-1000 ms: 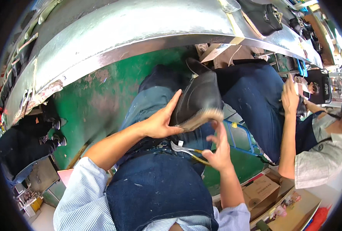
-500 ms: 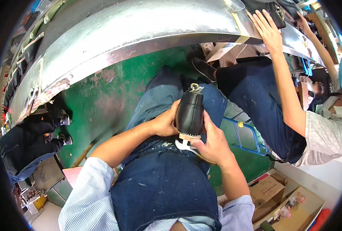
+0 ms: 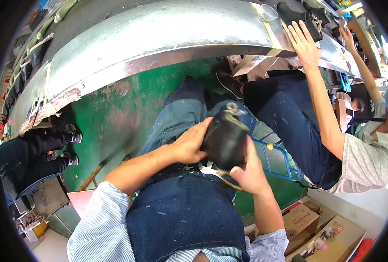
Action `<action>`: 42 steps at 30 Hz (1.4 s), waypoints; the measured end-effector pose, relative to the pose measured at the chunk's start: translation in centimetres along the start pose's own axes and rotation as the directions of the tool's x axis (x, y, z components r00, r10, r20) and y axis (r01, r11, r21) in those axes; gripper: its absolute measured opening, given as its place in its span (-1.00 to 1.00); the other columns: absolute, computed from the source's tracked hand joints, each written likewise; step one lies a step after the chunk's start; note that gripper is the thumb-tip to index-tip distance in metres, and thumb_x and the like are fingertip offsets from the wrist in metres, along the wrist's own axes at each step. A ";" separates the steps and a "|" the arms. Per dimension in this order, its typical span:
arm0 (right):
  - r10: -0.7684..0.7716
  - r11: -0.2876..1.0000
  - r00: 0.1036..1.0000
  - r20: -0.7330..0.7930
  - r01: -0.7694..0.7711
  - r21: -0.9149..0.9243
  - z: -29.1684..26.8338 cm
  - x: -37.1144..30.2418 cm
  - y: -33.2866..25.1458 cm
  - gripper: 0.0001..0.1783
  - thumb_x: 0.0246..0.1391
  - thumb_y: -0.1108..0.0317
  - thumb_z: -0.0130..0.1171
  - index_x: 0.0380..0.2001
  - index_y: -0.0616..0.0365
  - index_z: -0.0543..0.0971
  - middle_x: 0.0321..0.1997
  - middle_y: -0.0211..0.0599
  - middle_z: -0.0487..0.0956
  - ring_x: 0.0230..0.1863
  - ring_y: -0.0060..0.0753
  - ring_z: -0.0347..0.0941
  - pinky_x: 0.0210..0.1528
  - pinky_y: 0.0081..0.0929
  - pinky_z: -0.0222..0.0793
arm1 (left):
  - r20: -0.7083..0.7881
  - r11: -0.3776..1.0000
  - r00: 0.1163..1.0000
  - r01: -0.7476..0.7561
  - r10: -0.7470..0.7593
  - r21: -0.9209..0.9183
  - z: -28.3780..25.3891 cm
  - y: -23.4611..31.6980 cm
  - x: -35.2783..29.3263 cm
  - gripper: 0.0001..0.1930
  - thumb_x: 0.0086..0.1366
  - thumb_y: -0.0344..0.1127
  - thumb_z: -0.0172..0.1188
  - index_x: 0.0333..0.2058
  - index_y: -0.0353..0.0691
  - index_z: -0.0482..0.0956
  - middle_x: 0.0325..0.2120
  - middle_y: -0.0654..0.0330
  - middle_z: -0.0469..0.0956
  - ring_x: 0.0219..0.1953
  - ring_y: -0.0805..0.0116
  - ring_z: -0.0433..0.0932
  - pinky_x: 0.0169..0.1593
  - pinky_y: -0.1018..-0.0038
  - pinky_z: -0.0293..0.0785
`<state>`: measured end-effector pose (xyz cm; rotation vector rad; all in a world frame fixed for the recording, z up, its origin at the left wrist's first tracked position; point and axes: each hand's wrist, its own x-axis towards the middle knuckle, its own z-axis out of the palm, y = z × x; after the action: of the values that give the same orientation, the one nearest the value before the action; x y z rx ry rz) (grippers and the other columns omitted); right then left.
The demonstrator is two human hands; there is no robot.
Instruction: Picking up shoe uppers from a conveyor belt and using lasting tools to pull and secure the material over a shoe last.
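Over my lap I hold a black leather shoe upper (image 3: 226, 143), blurred by motion, with a pale cord and a ring-like piece at its far end. My left hand (image 3: 189, 142) grips its left side, fingers along the leather. Against its right side is my right hand (image 3: 251, 168), thumb toward the near end, other fingers partly hidden. Below the near end shows the silver head of a pincer-like tool (image 3: 209, 169). Its thin brownish handle runs beneath my right hand; whether that hand also grips it is hard to see.
A metal-topped workbench (image 3: 159, 30) curves across the far side, with black boots (image 3: 305, 19) at its right. A co-worker's hand (image 3: 304, 43) rests there. A blue metal frame (image 3: 277, 159) stands to my right, near cardboard boxes (image 3: 301, 220). Another person's legs (image 3: 41, 153) are at left.
The leather upper has turned, its far end swinging right and its face now blurred. Both hands have shifted with it, the right one slightly outward. The co-worker's hand stays on the bench.
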<state>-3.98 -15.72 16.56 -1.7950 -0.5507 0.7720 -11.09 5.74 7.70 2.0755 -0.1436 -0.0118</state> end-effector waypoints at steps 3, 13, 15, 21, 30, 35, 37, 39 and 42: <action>0.062 0.991 0.997 -0.049 -0.055 0.123 0.1 -0.1 -0.7 -0.31 -0.05 0.34 0.33 0.14 0.36 0.34 0.04 -0.17 0.53 0.02 -0.35 0.49 0.09 -0.38 0.40 | -0.033 0.958 0.996 -0.067 0.079 0.279 -1.7 2.7 0.7 0.12 -0.14 -0.50 0.36 0.36 -0.31 -0.18 0.25 -0.24 0.13 0.35 -0.20 0.06 0.38 0.08 -0.04; -0.464 0.800 0.876 0.135 0.479 -0.362 3.2 0.6 0.5 0.26 -0.32 -0.03 0.58 0.31 0.40 0.09 0.35 0.24 0.20 0.33 0.17 0.24 0.31 -0.23 0.22 | 0.200 -0.268 0.833 0.065 -0.515 -0.961 -2.5 1.0 2.2 -0.48 0.29 0.04 0.20 0.04 -0.23 0.42 -0.19 0.05 0.57 -0.25 0.23 0.60 -0.17 0.24 0.60; -0.480 0.814 0.871 0.101 0.485 -0.319 2.8 0.3 0.0 0.20 -0.28 -0.14 0.53 0.31 0.29 0.17 0.29 0.20 0.29 0.29 0.13 0.28 0.30 -0.17 0.23 | 0.128 -0.184 0.791 0.020 -0.598 -0.983 -1.9 0.4 1.8 -0.50 0.30 0.00 0.20 0.03 -0.25 0.41 -0.20 0.06 0.56 -0.29 0.26 0.60 -0.22 0.28 0.61; -0.666 0.611 0.744 0.057 0.587 -0.531 2.8 0.5 -1.0 -0.46 -0.05 0.13 0.40 -0.04 0.18 0.54 0.10 -0.01 0.45 0.02 0.04 0.44 0.04 -0.16 0.40 | -0.081 0.127 0.755 0.004 -0.651 -0.992 -2.1 1.4 1.5 -0.49 0.32 -0.04 0.19 0.07 -0.27 0.35 -0.21 0.13 0.52 -0.29 0.34 0.56 -0.24 0.34 0.58; -0.609 0.489 0.791 0.064 0.438 -0.755 3.7 0.5 -1.5 -0.71 -0.16 0.46 0.33 -0.27 0.19 0.56 -0.02 -0.14 0.52 -0.03 -0.03 0.46 0.00 -0.20 0.39 | -0.287 0.489 0.662 0.138 -0.693 -0.861 -0.4 0.0 1.8 -0.44 0.21 -0.10 0.34 0.01 -0.36 0.37 -0.23 0.15 0.51 -0.27 0.42 0.50 -0.19 0.41 0.52; -0.498 0.667 0.859 0.121 0.468 -0.579 3.5 0.6 0.1 -0.75 -0.19 0.51 0.32 -0.36 0.23 0.52 0.04 -0.05 0.51 0.01 0.08 0.45 0.07 -0.17 0.39 | -0.320 0.614 0.701 0.212 -0.638 -0.760 0.9 -0.1 1.2 -0.44 0.19 -0.08 0.36 -0.03 -0.39 0.39 -0.26 0.13 0.53 -0.26 0.41 0.50 -0.17 0.43 0.50; -0.439 0.736 0.896 0.064 0.399 -0.547 3.3 0.3 0.6 -0.75 -0.19 0.52 0.30 -0.36 0.26 0.50 0.11 0.06 0.48 0.07 0.16 0.42 0.14 -0.15 0.36 | -0.303 0.635 0.695 0.281 -0.651 -0.719 1.7 -1.1 1.6 -0.42 0.18 -0.05 0.36 -0.03 -0.40 0.39 -0.25 0.09 0.54 -0.23 0.37 0.51 -0.14 0.39 0.49; -0.481 0.696 0.876 0.030 0.402 -0.596 3.8 0.2 1.8 -0.75 -0.19 0.52 0.31 -0.37 0.28 0.50 0.17 0.15 0.43 0.13 0.18 0.39 0.16 -0.13 0.35 | -0.341 0.613 0.639 0.264 -0.689 -0.745 3.1 -3.1 2.5 -0.38 0.17 -0.01 0.36 -0.02 -0.41 0.39 -0.25 0.07 0.55 -0.21 0.32 0.51 -0.10 0.36 0.48; -0.437 0.788 0.895 -0.085 0.336 -0.516 4.7 0.3 2.7 -0.75 -0.19 0.53 0.33 -0.38 0.27 0.50 0.19 0.16 0.42 0.19 0.15 0.37 0.19 -0.12 0.32 | -0.290 0.563 0.616 0.309 -0.732 -0.766 2.9 -3.5 2.6 -0.33 0.14 0.07 0.34 -0.02 -0.41 0.40 -0.23 0.04 0.55 -0.19 0.28 0.53 -0.08 0.34 0.48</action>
<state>-7.14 -13.41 12.84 -2.0897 -1.0136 0.1564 -8.37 4.63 3.41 1.2287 0.8288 0.1745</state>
